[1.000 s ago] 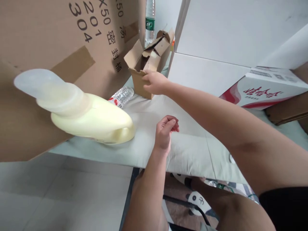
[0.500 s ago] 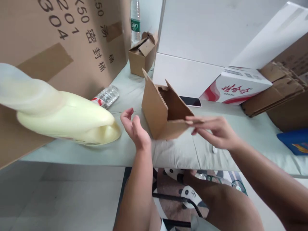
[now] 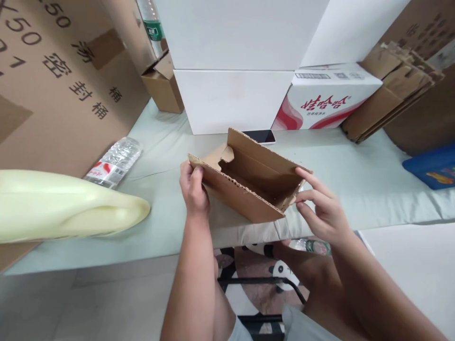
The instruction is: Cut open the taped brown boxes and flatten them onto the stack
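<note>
A small brown cardboard box (image 3: 245, 196) with its top flaps raised is tilted in front of me, its inside showing. My left hand (image 3: 195, 189) is closed on the box's left end, thumb over the flap edge. At the opposite end, my right hand (image 3: 322, 203) pinches the box by its side flap, the index finger reaching the far flap's corner. Beneath the box lies a pale green cloth surface (image 3: 163, 225). Just behind the box is a dark-screened phone (image 3: 267, 137), partly covered by a flap.
On the left are a pale yellow plastic container (image 3: 81, 208), a clear bottle (image 3: 121, 161) lying down and a large carton (image 3: 64, 118). A small carton (image 3: 162, 90), white boxes (image 3: 231, 99) and a red-and-white carton (image 3: 323, 102) line the back. A blue object (image 3: 432, 163) sits at right.
My left hand, previously apart from the box with fingers spread, has taken hold of its left end. The box has turned and tipped, showing more of its inside. The view has shifted too.
</note>
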`<state>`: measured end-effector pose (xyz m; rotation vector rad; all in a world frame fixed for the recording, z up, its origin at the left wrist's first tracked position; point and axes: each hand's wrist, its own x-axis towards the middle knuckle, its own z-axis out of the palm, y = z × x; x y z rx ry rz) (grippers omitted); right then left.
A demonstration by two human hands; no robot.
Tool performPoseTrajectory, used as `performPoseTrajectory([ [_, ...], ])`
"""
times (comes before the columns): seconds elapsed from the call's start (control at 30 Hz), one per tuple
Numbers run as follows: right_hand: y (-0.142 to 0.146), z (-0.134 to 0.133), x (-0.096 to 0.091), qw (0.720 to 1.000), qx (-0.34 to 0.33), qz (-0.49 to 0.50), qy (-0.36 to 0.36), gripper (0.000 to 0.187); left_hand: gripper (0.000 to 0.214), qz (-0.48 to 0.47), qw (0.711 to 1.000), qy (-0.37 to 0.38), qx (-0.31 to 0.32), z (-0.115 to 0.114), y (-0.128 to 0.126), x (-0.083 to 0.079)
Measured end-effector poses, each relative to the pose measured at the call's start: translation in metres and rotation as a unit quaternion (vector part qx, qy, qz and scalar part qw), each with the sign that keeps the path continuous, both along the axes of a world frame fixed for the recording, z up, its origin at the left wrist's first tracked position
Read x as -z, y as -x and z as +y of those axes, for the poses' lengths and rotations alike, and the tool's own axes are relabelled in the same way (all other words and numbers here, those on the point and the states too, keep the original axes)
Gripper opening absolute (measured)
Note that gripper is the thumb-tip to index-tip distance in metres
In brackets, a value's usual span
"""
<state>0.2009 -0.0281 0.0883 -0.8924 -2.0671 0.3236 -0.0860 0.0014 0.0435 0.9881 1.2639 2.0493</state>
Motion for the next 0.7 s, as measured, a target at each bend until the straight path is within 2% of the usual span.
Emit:
performPoseTrajectory([
  [0.13, 0.020, 0.004, 0.020, 0.997, 0.054, 0.030, 0.041, 0.012, 0.028, 0.017, 1.000, -0.008, -0.002, 0.003, -0.004, 0.002],
  [0.23, 0.028, 0.004, 0.033, 0.992, 0.113, 0.052, 0.004, 0.016, 0.028, -0.019, 0.999, -0.037, 0.011, 0.001, -0.007, -0.002],
  [0.27, 0.028, 0.004, 0.036, 0.987, 0.140, 0.073, -0.022, 0.022, 0.029, -0.027, 0.998, -0.047, 0.018, 0.001, -0.008, -0.004],
  [0.33, 0.027, 0.005, 0.043, 0.976, 0.171, 0.125, -0.044, 0.055, 0.032, -0.025, 0.997, -0.062, 0.027, -0.001, -0.008, -0.005],
  [0.37, 0.025, 0.006, 0.045, 0.976, 0.162, 0.146, -0.030, 0.070, 0.033, -0.013, 0.997, -0.065, 0.026, -0.001, -0.008, -0.004],
  [0.4, 0.024, 0.006, 0.046, 0.979, 0.137, 0.154, -0.003, 0.076, 0.034, 0.003, 0.998, -0.063, 0.021, -0.002, -0.007, -0.003],
  [0.47, 0.022, 0.004, 0.047, 0.987, 0.076, 0.134, 0.045, 0.061, 0.035, 0.036, 0.998, -0.049, -0.002, -0.002, -0.005, 0.003],
  [0.53, 0.020, 0.002, 0.047, 0.992, 0.040, 0.111, 0.044, 0.039, 0.046, 0.071, 0.997, -0.033, -0.027, -0.002, -0.002, 0.010],
  [0.57, 0.019, 0.000, 0.046, 0.993, 0.032, 0.108, 0.033, 0.034, 0.055, 0.094, 0.994, -0.028, -0.040, -0.002, -0.002, 0.012],
  [0.63, 0.017, -0.001, 0.047, 0.993, 0.020, 0.114, 0.018, 0.035, 0.062, 0.158, 0.985, -0.017, -0.072, -0.003, -0.001, 0.013],
  [0.7, 0.015, -0.002, 0.048, 0.994, 0.012, 0.108, 0.018, 0.037, 0.046, 0.245, 0.965, 0.006, -0.093, -0.006, 0.000, 0.009],
])
